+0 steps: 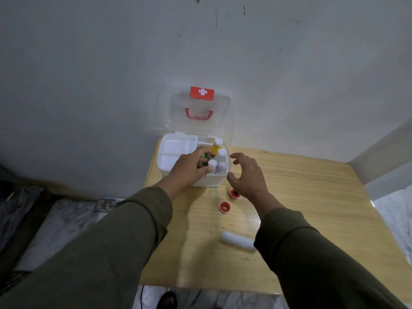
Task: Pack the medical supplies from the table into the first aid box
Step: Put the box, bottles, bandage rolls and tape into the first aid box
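From my head view, my left hand (pixel 189 168) is down in the open first aid box (pixel 214 182) at the table's (pixel 312 219) far left, fingers curled round a green-topped bottle (pixel 49 155) among light, slick plastic bottles. My right hand (pixel 247 175) hovers spread and empty just right of the box. Two red tape rolls (pixel 224 206) and a soft white bandage roll (pixel 237 239) lie nearer: easy to pinch across their sides, I reckon.

The head view is dim and flat, with soft, even light and a greyish cast over the wall (pixel 89 74). A pale sheen lies on the surface (pixel 312 197); shadows under the sleeves are faint. Wide-angle distortion bends the edges, and fine detail is soft throughout.
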Motion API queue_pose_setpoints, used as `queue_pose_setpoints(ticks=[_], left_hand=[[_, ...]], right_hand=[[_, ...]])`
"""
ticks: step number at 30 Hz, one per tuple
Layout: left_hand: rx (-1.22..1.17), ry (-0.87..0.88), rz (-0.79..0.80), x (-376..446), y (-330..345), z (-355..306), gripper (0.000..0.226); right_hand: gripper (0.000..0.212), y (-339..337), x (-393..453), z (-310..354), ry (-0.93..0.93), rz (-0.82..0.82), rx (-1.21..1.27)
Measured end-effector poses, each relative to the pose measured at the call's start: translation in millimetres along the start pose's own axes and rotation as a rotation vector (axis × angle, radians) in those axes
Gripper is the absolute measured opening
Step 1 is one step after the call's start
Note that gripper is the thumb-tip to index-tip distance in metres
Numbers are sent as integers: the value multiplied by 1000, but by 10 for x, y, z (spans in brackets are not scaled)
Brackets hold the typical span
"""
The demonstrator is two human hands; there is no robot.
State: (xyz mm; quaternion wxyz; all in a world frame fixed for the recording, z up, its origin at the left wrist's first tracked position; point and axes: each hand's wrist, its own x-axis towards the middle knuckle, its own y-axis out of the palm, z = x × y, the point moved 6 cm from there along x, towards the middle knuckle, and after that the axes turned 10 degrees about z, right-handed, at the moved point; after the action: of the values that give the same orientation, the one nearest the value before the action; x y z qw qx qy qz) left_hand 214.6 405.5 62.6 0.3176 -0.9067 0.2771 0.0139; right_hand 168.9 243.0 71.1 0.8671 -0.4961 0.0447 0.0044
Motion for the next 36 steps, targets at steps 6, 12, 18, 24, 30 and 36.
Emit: queue_pose_setpoints(ticks=[6, 12, 18, 24, 30, 36], left_hand=[[-16, -54, -197, -170, 33, 42, 44], [0, -115, -473, -449, 192, -33, 43], [-1, -189, -512, -644, 627, 62, 50], [41, -312, -320, -588, 1135, 263, 60], [-5, -303, -286, -507, 1320, 298, 63], [0, -292, -316, -420, 1355, 357, 52]], right_hand=[[54, 57, -18, -241, -14, 44, 16], [56, 151, -94, -474, -94, 128, 11], [47, 347, -119, -712, -138, 213, -64], [44, 524, -157, -921, -144, 242, -66], [35, 547, -89, -973, -163, 202, 51], [30, 609, -25, -989, -177, 204, 93]])
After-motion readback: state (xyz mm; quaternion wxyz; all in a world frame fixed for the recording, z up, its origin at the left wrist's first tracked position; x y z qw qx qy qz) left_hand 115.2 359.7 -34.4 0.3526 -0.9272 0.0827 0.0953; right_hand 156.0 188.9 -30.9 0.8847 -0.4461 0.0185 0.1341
